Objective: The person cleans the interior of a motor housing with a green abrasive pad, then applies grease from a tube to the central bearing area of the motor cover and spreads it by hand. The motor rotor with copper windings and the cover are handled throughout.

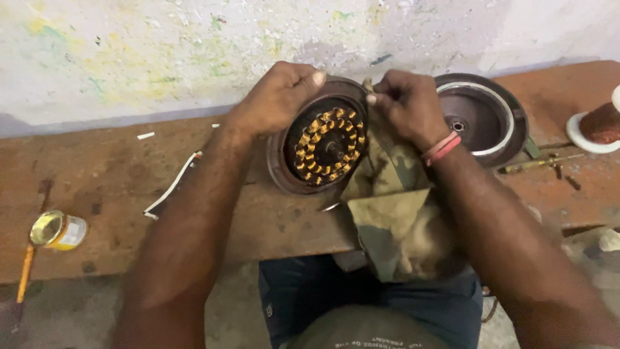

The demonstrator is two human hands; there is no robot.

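Upright, the motor stator (323, 143) sits between left hand (279, 97) and right hand (405, 106).

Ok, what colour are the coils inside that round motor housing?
Coppery gold, ringed on a dark core inside the brownish motor housing, gripped by both hands; head view.

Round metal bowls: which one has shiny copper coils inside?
The round housing held by the left hand and right hand. The other bowl, farther right on the bench, is hollow, with no coils.

A rust-brown workbench (103, 174) stands against a whitewashed wall (161, 45) (flecked with yellow-green paint) above grey floor (58, 310).
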